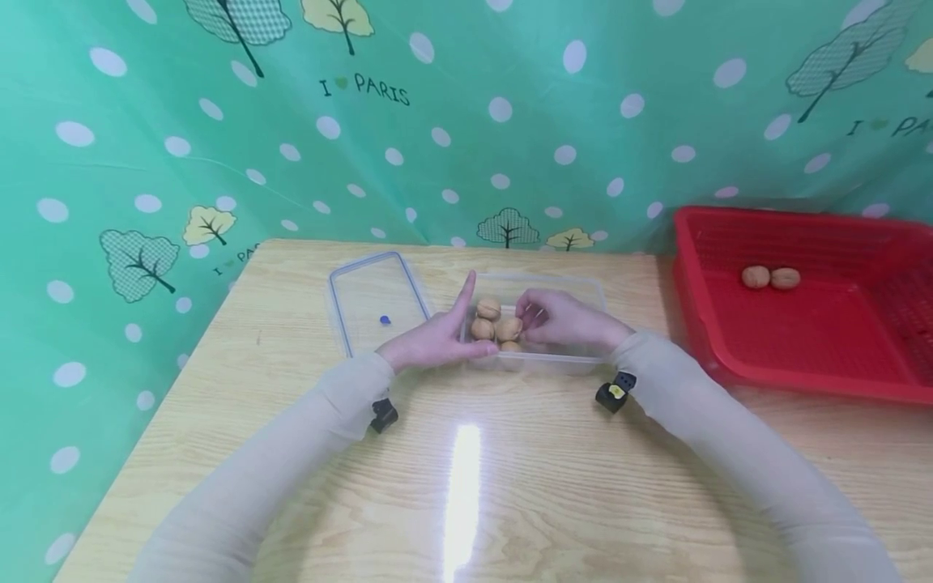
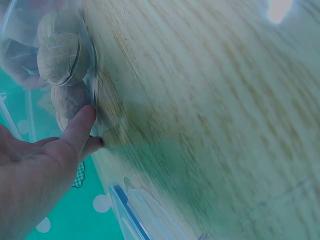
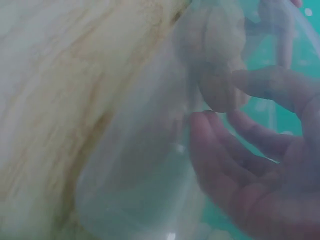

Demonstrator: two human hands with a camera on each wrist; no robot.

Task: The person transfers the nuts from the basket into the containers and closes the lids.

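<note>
A clear plastic box (image 1: 561, 360) stands on the table with several walnuts (image 1: 489, 308) clustered at its left end. My left hand (image 1: 440, 336) rests against that end, its thumb along the front rim and its index finger pointing away from me. The left wrist view shows this thumb (image 2: 80, 127) straight beside the box wall. My right hand (image 1: 564, 317) reaches into the box with bent fingers. Its fingertips are at a walnut (image 1: 509, 328) that sits higher than those around it. Through the cloudy box wall, the right wrist view shows fingers (image 3: 265, 82) touching a walnut (image 3: 217, 87).
A clear lid with a blue seal (image 1: 379, 295) lies left of the box, bearing a small blue spot. To the right, a red plastic basket (image 1: 816, 340) has two walnuts (image 1: 770, 278) inside. A green patterned curtain (image 1: 452, 146) hangs behind the wooden table (image 1: 539, 478).
</note>
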